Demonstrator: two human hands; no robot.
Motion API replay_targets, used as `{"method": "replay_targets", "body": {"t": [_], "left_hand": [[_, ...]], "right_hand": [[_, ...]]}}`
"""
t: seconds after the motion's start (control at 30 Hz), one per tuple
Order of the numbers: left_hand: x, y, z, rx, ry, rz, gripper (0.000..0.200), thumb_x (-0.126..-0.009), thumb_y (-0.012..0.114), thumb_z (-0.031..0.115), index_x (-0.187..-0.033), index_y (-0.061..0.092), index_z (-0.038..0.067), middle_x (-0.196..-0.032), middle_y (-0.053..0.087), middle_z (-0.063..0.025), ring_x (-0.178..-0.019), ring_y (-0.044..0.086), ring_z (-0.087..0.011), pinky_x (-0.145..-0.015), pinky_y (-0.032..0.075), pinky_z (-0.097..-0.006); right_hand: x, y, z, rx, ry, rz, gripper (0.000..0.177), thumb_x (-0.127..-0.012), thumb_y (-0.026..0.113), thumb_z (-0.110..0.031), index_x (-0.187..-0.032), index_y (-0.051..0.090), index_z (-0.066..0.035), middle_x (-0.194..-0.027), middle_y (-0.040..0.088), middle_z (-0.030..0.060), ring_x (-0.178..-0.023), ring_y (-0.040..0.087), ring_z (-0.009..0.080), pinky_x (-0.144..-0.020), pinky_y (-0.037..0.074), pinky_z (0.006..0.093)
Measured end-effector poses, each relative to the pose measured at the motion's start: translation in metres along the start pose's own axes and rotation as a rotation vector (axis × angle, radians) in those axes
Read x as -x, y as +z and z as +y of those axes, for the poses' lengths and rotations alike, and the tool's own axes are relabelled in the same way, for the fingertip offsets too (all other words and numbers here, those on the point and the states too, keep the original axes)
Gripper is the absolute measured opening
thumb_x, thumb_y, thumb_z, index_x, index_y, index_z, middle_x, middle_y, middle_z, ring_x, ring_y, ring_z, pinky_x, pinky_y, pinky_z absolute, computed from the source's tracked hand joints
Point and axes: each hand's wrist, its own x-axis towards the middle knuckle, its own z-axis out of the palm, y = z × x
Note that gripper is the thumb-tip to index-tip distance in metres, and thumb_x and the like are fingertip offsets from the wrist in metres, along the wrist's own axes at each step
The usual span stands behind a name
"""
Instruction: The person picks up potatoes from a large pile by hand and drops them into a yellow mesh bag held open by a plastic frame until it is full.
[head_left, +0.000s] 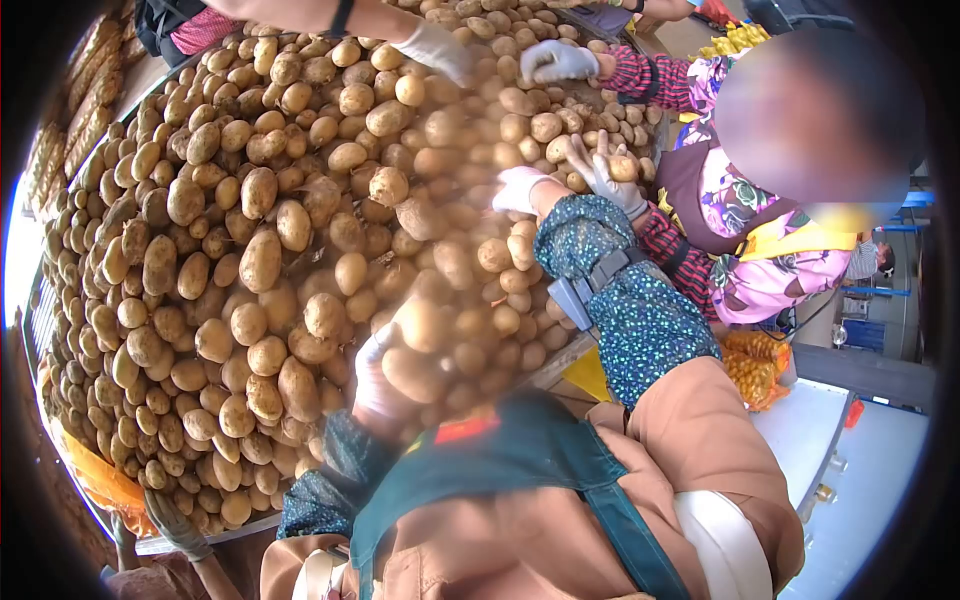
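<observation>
A big heap of dusty brown potatoes [260,260] spreads before me. My left hand [373,380], in a white glove, is closed around potatoes at the near side of the heap. One potato [428,326] sits at its fingertips and another potato [414,374] lies against the palm side, both slightly blurred. Farther off to the right, my right hand [520,190], also white-gloved, reaches down among the potatoes. Its fingers are mostly hidden from this angle. Right beside it is a co-worker's gloved hand [607,178] with a potato [624,168].
The co-worker's other gloved hand [560,63] rests over the heap. Another person's gloved hand [438,52] reaches in from the top, and a gloved hand [177,523] shows at lower left. A filled net bag [752,370] stands at right by a white surface [870,500].
</observation>
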Motion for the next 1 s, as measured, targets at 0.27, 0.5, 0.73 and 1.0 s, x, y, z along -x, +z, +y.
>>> {"method": "replay_targets", "body": {"t": [0.27, 0.5, 0.73, 1.0], "left_hand": [[0.007, 0.001, 0.005, 0.112, -0.054, -0.123, 0.066, -0.090, 0.056, 0.056, -0.124, 0.058, -0.001, -0.111, 0.064, -0.0200, -0.087, 0.060, -0.0342, -0.074, 0.053, -0.0469], [0.013, -0.001, 0.008, 0.117, -0.030, -0.365, 0.065, -0.093, 0.053, 0.055, -0.129, 0.054, 0.001, -0.133, 0.055, -0.0147, -0.121, 0.053, -0.0360, -0.095, 0.050, -0.0537], [0.011, -0.014, -0.002, 0.125, 0.085, -0.621, 0.043, -0.099, 0.047, 0.040, -0.122, 0.059, 0.006, -0.121, 0.062, -0.0121, -0.113, 0.059, -0.0300, -0.096, 0.051, -0.0488], [0.037, 0.021, -0.014, 0.001, 0.037, -0.472, 0.053, -0.092, 0.052, 0.051, -0.121, 0.059, 0.008, -0.120, 0.062, -0.0150, -0.112, 0.058, -0.0349, -0.088, 0.053, -0.0523]], "right_hand": [[0.037, 0.015, -0.006, -0.583, -0.465, 0.125, 0.036, -0.085, 0.074, -0.020, -0.116, 0.064, -0.006, -0.101, 0.069, 0.0076, -0.100, 0.063, 0.0176, -0.087, 0.050, 0.0324], [0.166, 0.074, -0.062, -1.202, -0.813, 0.147, 0.039, -0.095, 0.067, -0.019, -0.128, 0.056, -0.002, -0.109, 0.064, 0.0048, -0.103, 0.060, 0.0135, -0.090, 0.050, 0.0263], [0.108, 0.056, -0.025, -0.107, -0.313, 0.517, 0.063, -0.086, 0.071, -0.030, -0.141, 0.048, -0.010, -0.137, 0.055, 0.0179, -0.123, 0.055, 0.0342, -0.106, 0.044, 0.0397], [0.055, 0.058, -0.002, -0.638, -0.260, 0.331, 0.064, -0.084, 0.073, -0.022, -0.141, 0.049, -0.008, -0.130, 0.063, 0.0152, -0.112, 0.063, 0.0277, -0.096, 0.051, 0.0359]]}}
